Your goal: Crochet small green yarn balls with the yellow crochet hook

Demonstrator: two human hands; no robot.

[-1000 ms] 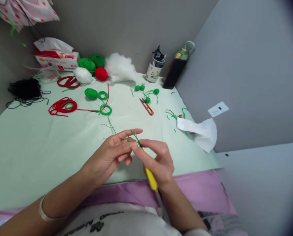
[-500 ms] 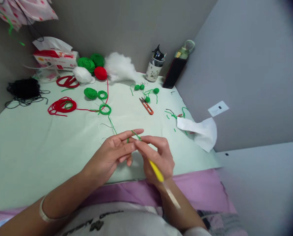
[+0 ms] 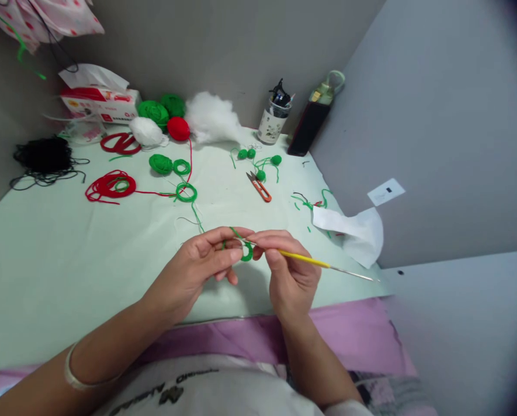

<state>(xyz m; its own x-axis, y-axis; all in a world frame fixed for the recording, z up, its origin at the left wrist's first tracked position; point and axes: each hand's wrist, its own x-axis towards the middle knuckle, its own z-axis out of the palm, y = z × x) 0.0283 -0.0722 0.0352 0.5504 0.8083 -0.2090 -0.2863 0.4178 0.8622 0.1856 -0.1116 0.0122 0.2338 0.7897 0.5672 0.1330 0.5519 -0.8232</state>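
Observation:
My left hand point(image 3: 210, 257) pinches a small green crocheted ring point(image 3: 246, 252) between thumb and fingers. Green yarn point(image 3: 198, 219) runs from the table up to this hand and passes over its index finger. My right hand point(image 3: 290, 268) is closed around a crochet hook point(image 3: 305, 257) with a yellow grip and metal ends. The hook lies nearly level, its working tip at the green ring and its other end pointing right. Fingers partly cover the ring and the hook's tip.
Behind my hands lie a coil of green yarn point(image 3: 186, 192), a red yarn coil point(image 3: 111, 186) and orange thread snips point(image 3: 259, 187). Farther back are yarn balls point(image 3: 153, 114), white stuffing point(image 3: 212, 118), a pen cup point(image 3: 274, 121) and a black phone point(image 3: 309, 128). White paper point(image 3: 353, 231) lies right.
My right hand has turned, swinging the hook from pointing down toward me to nearly level, pointing right. The green ring now shows between my hands.

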